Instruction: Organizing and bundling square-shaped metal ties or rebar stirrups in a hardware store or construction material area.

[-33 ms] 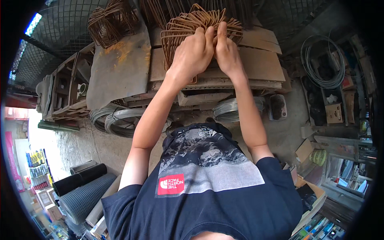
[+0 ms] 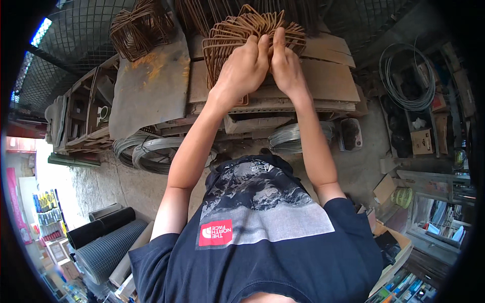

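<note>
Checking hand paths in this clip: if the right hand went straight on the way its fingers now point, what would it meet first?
The right hand already grips the bundle of rusty wire stirrups; its fingers point up and away, so it would press further into that bundle first. Depth beyond is unclear.

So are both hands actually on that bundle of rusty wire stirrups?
Touching. The head view shows the left hand and right hand with fingers curled over the bundle of rusty wire stirrups.

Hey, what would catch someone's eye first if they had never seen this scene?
Both hands, the left hand and the right hand, meet at top centre on a fanned bundle of rusty wire stirrups lying on worn boards. Coils of grey wire sit on the floor below, at left.
</note>
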`<state>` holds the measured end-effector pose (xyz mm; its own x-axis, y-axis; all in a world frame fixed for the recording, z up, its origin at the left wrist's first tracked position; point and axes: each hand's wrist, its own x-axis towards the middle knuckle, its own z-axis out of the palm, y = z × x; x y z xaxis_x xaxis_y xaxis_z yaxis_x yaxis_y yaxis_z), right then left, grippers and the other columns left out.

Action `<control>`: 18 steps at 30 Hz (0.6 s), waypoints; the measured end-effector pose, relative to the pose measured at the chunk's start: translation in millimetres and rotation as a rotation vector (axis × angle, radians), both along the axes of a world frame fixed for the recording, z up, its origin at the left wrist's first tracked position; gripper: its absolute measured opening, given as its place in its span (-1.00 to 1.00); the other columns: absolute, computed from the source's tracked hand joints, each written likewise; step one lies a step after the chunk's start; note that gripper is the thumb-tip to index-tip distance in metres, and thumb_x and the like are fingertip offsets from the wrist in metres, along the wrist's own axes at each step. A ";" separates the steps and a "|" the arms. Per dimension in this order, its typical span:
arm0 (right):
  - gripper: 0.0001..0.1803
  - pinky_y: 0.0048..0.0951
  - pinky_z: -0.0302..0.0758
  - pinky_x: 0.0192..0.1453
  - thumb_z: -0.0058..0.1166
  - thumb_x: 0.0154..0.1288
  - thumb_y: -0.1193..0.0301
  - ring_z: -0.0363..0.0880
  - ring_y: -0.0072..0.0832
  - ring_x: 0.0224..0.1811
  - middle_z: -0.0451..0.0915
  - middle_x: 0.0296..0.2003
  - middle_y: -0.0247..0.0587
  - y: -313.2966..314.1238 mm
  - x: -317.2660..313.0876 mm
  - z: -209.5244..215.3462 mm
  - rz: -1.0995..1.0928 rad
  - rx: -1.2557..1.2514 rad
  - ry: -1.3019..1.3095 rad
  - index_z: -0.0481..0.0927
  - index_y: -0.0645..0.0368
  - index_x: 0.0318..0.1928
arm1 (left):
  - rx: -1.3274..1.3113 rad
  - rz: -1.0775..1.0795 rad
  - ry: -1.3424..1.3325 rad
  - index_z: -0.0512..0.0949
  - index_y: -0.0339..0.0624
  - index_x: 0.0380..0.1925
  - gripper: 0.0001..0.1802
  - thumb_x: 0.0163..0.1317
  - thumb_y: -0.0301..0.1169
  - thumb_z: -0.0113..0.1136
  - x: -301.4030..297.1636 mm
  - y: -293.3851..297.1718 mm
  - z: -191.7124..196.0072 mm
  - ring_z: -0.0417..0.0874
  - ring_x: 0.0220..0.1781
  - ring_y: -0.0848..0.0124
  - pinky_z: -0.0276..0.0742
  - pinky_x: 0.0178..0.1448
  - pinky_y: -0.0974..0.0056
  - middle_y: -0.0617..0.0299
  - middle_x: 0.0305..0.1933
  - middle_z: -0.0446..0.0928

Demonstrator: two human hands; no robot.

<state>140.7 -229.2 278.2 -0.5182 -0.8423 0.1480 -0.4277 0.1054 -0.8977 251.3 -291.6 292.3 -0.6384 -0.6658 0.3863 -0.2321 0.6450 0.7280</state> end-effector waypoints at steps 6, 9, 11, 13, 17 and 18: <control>-0.58 -0.31 0.43 -0.38 -0.24 0.45 0.21 0.57 -0.26 -0.50 0.52 -0.61 -0.03 13.4 4.6 -14.9 -0.097 -0.183 0.034 0.51 0.34 -0.31 | 0.298 -0.059 0.182 0.42 -0.40 -0.33 -0.68 0.40 -0.31 -0.18 3.0 10.4 -18.5 0.54 -0.46 0.01 0.42 -0.32 0.10 -0.08 -0.52 0.51; -0.74 -0.35 0.45 -0.43 -0.23 0.43 0.40 0.59 -0.34 -0.54 0.55 -0.60 -0.06 16.2 7.9 -21.4 -0.105 -0.271 0.053 0.49 0.33 -0.24 | 0.515 -0.175 0.224 0.42 -0.40 -0.35 -0.67 0.39 -0.31 -0.16 4.5 12.3 -24.2 0.51 -0.51 0.09 0.41 -0.34 0.15 -0.01 -0.57 0.49; -0.73 -0.28 0.46 -0.45 -0.23 0.44 0.37 0.61 -0.25 -0.53 0.55 -0.59 -0.04 19.8 18.0 -15.1 -0.111 -0.222 0.072 0.47 0.32 -0.25 | 0.506 -0.150 0.201 0.44 -0.39 -0.36 -0.68 0.37 -0.31 -0.15 7.1 14.3 -18.7 0.56 -0.45 0.01 0.44 -0.31 0.12 -0.08 -0.53 0.52; -0.73 -0.27 0.46 -0.46 -0.23 0.45 0.37 0.61 -0.21 -0.53 0.55 -0.59 -0.03 16.8 23.0 -20.7 -0.106 -0.258 0.150 0.45 0.31 -0.26 | 0.235 -0.077 0.074 0.45 -0.46 -0.27 -0.63 0.41 -0.27 -0.12 6.9 13.7 -15.8 0.50 -0.49 0.39 0.41 -0.36 0.28 0.07 -0.51 0.53; -0.74 -0.23 0.46 -0.45 -0.26 0.46 0.36 0.62 -0.10 -0.49 0.55 -0.58 0.01 16.1 20.8 -35.3 -0.075 -0.344 0.237 0.41 0.30 -0.29 | 0.098 -0.015 -0.063 0.45 -0.51 -0.20 -0.62 0.39 -0.29 -0.13 8.7 18.7 -6.5 0.58 -0.44 0.19 0.46 -0.31 0.20 -0.12 -0.44 0.55; -0.75 -0.31 0.45 -0.47 -0.26 0.46 0.38 0.60 -0.23 -0.55 0.54 -0.61 -0.05 17.5 19.4 -34.9 -0.077 -0.351 0.215 0.42 0.30 -0.28 | 0.094 0.002 -0.041 0.45 -0.51 -0.19 -0.62 0.39 -0.30 -0.14 8.8 18.6 -9.6 0.58 -0.43 0.13 0.46 -0.31 0.19 -0.14 -0.44 0.55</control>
<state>160.2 -211.7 243.3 -0.5038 -0.6816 0.5306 -0.6122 -0.1517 -0.7761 260.2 -273.0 282.7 -0.6510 -0.6990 0.2961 -0.2637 0.5740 0.7752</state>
